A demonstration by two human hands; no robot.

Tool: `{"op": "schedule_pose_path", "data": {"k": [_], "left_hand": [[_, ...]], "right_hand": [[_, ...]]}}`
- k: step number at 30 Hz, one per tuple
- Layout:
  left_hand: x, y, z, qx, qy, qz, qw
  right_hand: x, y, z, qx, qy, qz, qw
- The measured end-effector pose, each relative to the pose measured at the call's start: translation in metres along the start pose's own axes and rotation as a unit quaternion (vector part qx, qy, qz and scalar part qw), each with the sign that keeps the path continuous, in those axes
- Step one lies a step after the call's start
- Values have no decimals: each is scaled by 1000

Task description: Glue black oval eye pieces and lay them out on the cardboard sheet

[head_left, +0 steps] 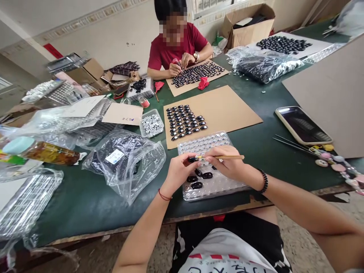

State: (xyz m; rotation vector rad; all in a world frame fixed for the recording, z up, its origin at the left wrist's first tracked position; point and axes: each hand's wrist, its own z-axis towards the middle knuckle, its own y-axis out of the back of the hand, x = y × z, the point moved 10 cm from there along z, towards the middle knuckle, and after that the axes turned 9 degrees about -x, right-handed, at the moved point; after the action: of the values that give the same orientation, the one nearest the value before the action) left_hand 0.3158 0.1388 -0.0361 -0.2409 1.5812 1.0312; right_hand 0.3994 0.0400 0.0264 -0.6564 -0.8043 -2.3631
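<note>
My left hand pinches a small glossy black oval piece between thumb and fingers. In my right hand is a thin wooden stick, held like a pen, its tip beside that piece. Both hands are above a clear plastic tray with rows of round dimples. Several loose black oval pieces lie on its near left part, and small silvery round bits sit in the far rows. Beyond the tray, a brown cardboard sheet carries rows of black pieces with shiny centres.
A plastic tub of silvery bits stands left of the cardboard. A clear bag of black pieces lies further left. To the right are a phone and metal tweezers. Across the table a person in a red shirt works over another filled sheet.
</note>
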Motion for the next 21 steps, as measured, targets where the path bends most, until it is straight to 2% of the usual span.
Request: {"op": "schedule_pose_path", "data": {"k": [4,13,21], "left_hand": [[-6,-3,-2,18,-18,3,1000],[-7,-1,-3,1,-15,-28,999],[-5,-2,-5,-2,-7,-16,1000]], "right_hand": [[8,-5,-2,23,39,-45,998],[5,-11,-5,58,20,-54,997],[10,-16,-10,68,66,-85,992]]}}
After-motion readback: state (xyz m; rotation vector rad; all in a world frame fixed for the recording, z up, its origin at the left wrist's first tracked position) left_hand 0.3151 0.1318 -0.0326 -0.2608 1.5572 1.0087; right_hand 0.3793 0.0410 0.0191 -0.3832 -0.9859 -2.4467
